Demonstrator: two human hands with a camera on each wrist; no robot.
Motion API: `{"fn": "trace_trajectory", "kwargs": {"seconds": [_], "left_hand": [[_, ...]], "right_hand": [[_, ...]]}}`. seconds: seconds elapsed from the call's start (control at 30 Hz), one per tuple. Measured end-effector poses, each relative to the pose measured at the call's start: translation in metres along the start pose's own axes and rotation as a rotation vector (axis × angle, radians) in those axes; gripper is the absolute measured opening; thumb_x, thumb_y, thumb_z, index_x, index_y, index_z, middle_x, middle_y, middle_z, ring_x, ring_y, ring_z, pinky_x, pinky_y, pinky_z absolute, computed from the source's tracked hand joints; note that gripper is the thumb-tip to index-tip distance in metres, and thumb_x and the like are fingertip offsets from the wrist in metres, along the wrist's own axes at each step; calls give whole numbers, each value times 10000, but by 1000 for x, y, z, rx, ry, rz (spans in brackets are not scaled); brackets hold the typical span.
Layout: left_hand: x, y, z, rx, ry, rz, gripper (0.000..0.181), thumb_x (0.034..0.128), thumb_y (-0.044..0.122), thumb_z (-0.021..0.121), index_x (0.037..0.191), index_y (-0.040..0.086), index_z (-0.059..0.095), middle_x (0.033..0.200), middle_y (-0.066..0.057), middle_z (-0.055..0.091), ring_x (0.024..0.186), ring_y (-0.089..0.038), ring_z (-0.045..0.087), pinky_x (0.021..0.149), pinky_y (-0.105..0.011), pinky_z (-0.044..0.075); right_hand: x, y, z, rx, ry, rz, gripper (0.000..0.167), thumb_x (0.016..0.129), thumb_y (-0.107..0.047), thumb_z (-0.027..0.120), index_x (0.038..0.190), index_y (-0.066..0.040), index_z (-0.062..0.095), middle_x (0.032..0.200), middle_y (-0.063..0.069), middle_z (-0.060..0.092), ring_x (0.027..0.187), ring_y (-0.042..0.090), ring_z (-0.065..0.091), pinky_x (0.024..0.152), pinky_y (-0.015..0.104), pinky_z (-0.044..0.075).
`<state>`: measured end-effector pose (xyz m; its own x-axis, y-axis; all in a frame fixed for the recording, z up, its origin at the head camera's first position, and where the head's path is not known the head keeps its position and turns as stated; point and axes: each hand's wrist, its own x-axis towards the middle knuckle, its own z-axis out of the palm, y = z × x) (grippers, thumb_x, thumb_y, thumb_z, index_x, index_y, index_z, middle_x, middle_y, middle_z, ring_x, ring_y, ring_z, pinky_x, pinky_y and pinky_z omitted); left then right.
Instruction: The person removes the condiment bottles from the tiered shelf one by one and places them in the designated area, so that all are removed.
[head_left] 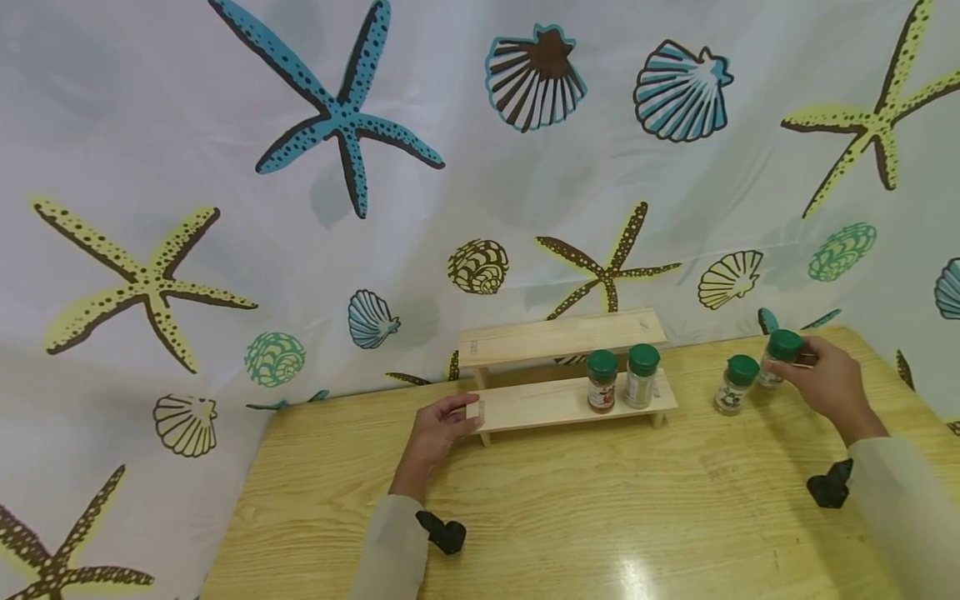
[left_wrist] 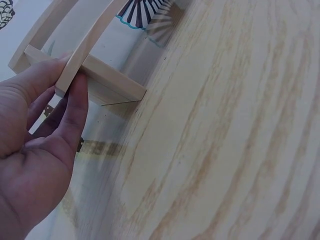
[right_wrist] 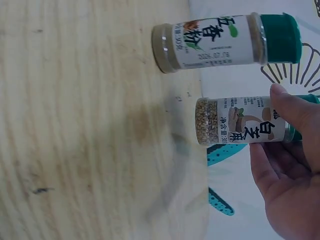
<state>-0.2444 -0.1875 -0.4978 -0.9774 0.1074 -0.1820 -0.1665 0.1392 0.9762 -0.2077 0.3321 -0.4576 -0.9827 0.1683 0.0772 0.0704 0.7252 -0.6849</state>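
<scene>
A two-step wooden rack (head_left: 532, 408) stands at the table's back. My left hand (head_left: 438, 429) pinches the left end of its lower step, thumb above and fingers beneath, as the left wrist view (left_wrist: 45, 120) shows. At the right, my right hand (head_left: 832, 383) grips a green-capped jar of sesame seeds (right_wrist: 240, 120) between thumb and fingers. Beside it stands a green-capped jar of brown powder (right_wrist: 215, 42), upright on the table. Toward the lower step's right end are a jar with reddish contents (head_left: 602, 382) and a pale-looking jar (head_left: 641, 377), both green-capped.
The wooden table (head_left: 585, 500) ends at a hanging cloth (head_left: 420, 250) printed with starfish and shells, close behind the rack. The rack's upper step (head_left: 562, 335) holds no jars. Each sleeve has a small black device (head_left: 830, 485) near the wrist.
</scene>
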Motion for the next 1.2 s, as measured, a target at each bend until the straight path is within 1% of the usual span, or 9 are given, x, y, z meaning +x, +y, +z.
{"fn": "trace_trajectory", "kwargs": {"seconds": [0.1, 0.13, 0.23, 0.33, 0.57, 0.73, 0.87, 1.0, 1.2], "left_hand": [[0, 0, 0, 10, 6, 5, 420, 813, 61, 730, 1223, 51, 639, 1416, -98, 488, 1191, -233, 541, 859, -271, 501], [2, -4, 0, 10, 11, 6, 421, 808, 66, 737, 1219, 62, 644, 1412, -89, 492, 1177, -222, 549, 855, -270, 502], [3, -4, 1, 2, 7, 7, 423, 808, 62, 737, 1221, 59, 642, 1390, -91, 512, 1090, -180, 577, 794, -233, 496], [3, -3, 1, -3, 11, 5, 411, 808, 61, 737, 1209, 63, 650, 1379, -82, 521, 1065, -162, 585, 781, -234, 495], [3, -3, 2, 2, 8, 4, 411, 814, 62, 731, 1217, 69, 647, 1389, -74, 513, 1100, -186, 581, 795, -243, 501], [2, -4, 1, 18, 14, 8, 417, 813, 79, 737, 1220, 78, 646, 1423, -62, 481, 1201, -230, 526, 861, -276, 494], [1, -3, -1, 14, -2, 44, 436, 795, 149, 766, 1214, 98, 653, 1422, -83, 478, 1218, -243, 516, 871, -270, 494], [-1, -4, -1, 16, -14, 81, 441, 787, 195, 778, 1202, 106, 661, 1396, -103, 501, 1148, -200, 551, 821, -226, 496], [2, -3, 1, 8, 13, 31, 425, 811, 98, 743, 1223, 68, 643, 1382, -96, 515, 1034, -137, 560, 804, -229, 496]], "right_hand": [[-5, 3, 5, 13, -9, 16, 655, 943, -406, 554, 1298, 130, 428, 1258, 380, 482, 1146, 531, 472, 815, 589, 464], [-7, 4, 7, 13, -8, 19, 651, 944, -403, 554, 1295, 132, 428, 1257, 380, 480, 1148, 532, 470, 815, 586, 467], [-10, 9, 12, 19, -1, 27, 636, 947, -389, 555, 1291, 130, 428, 1258, 378, 478, 1151, 535, 469, 814, 581, 473], [-11, 11, 14, 29, 5, 29, 633, 945, -394, 557, 1291, 120, 430, 1266, 375, 474, 1159, 534, 465, 820, 579, 473], [-16, 6, 14, 24, 9, 44, 632, 941, -387, 565, 1296, 117, 426, 1267, 380, 474, 1157, 536, 466, 820, 577, 478], [-19, 2, 15, 42, 6, 52, 650, 935, -407, 567, 1308, 106, 424, 1264, 369, 487, 1159, 527, 470, 821, 570, 480], [-18, 3, 17, 29, 16, 52, 637, 933, -405, 570, 1295, 101, 436, 1245, 359, 507, 1151, 518, 478, 815, 570, 475], [-17, 4, 16, 12, 13, 49, 643, 931, -399, 576, 1289, 115, 432, 1233, 363, 512, 1131, 517, 485, 800, 565, 476], [-17, 2, 10, 24, -38, 55, 754, 921, -427, 581, 1355, 144, 348, 1284, 381, 458, 1154, 522, 465, 836, 573, 466]]}}
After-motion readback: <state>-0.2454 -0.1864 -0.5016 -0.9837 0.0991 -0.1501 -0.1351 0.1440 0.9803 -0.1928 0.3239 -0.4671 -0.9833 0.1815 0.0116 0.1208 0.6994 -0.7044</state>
